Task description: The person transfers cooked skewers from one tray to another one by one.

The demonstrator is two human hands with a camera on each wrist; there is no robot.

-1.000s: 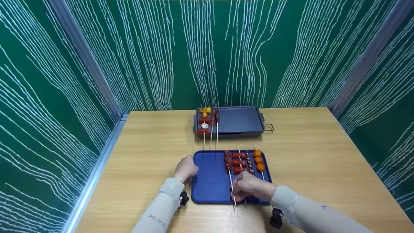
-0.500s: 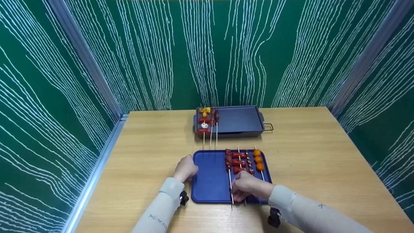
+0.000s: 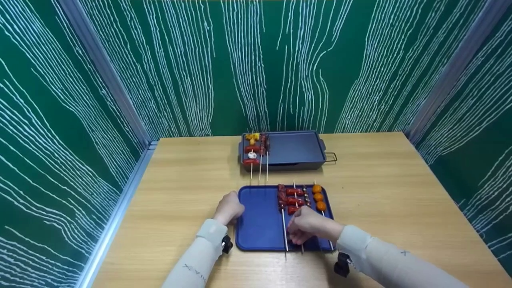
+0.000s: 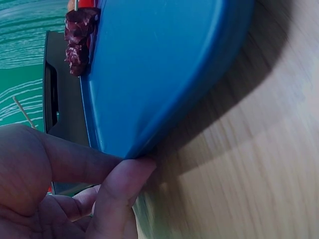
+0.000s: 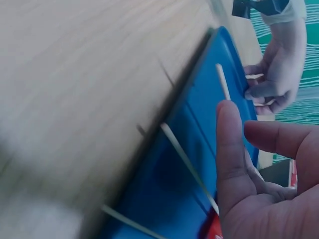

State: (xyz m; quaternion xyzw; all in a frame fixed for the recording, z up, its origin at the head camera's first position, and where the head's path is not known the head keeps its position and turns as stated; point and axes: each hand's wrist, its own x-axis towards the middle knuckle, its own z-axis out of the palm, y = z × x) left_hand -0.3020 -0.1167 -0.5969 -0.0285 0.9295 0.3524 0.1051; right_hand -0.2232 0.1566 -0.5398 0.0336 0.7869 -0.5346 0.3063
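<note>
My left hand (image 3: pixel 229 208) pinches the left rim of a blue tray (image 4: pixel 149 64) between thumb and fingers. Over the tray's right half hovers my right hand (image 3: pixel 305 225), its thumb and forefinger parted in the right wrist view with nothing between them. Just left of those fingers lies a skewer of dark red meat chunks (image 3: pixel 282 198), its bare stick (image 3: pixel 285 232) pointing toward me. Beside it are a skewer of red sausage pieces (image 3: pixel 295 201), a thin skewer of small pieces (image 3: pixel 307 196), partly hidden by the right hand, and one of orange balls (image 3: pixel 318 197).
Behind the tray a dark grey grill pan (image 3: pixel 298 148) with a wire handle (image 3: pixel 331 157) stands on the wooden table (image 3: pixel 192 168). Several skewers lie at its left, including a mixed one (image 3: pixel 251 154), their sticks overhanging the front edge. Green patterned walls (image 3: pixel 304 60) enclose the table.
The dark meat skewer's stick has shifted slightly left and come to lie on the tray. My right hand has let go of it and drawn slightly away. My left hand stays put.
</note>
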